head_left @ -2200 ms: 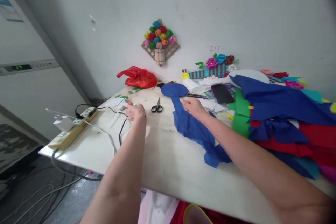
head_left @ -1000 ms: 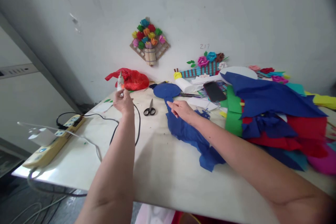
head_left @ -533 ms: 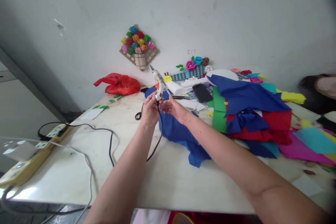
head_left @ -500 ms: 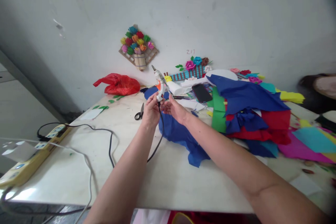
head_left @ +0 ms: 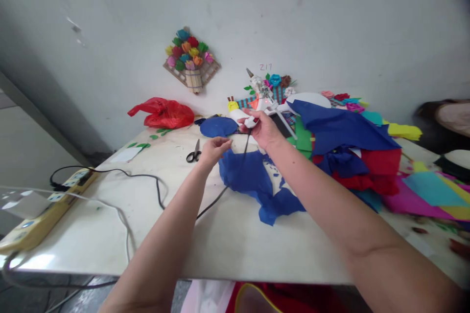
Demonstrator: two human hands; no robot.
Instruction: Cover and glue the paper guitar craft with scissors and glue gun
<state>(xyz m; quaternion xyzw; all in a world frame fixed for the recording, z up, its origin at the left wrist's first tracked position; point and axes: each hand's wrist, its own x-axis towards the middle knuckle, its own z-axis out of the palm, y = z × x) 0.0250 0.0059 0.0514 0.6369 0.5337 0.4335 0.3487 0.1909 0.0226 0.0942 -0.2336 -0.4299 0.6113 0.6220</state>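
Note:
A white hot glue gun with an orange trigger is in my right hand, its fingers wrapped round the handle. The nozzle points up and away, and a black cord hangs from the handle. My left hand is apart from the gun, thumb and fingers pinched together. Whether anything lies between those fingertips I cannot make out. Below both hands, blue sheet material is spread on the table. Just beyond my left hand lies a blue round piece. Black-handled scissors rest left of that hand.
At the left edge, a yellow power strip has cords running across the table. A red plastic bag sits near the wall. Blue, red and green sheets are piled at right. A flower decoration hangs on the wall.
The glue gun has passed from my left hand to my right hand and moved right. My left hand has let go of it and sits lower, fingers pinched.

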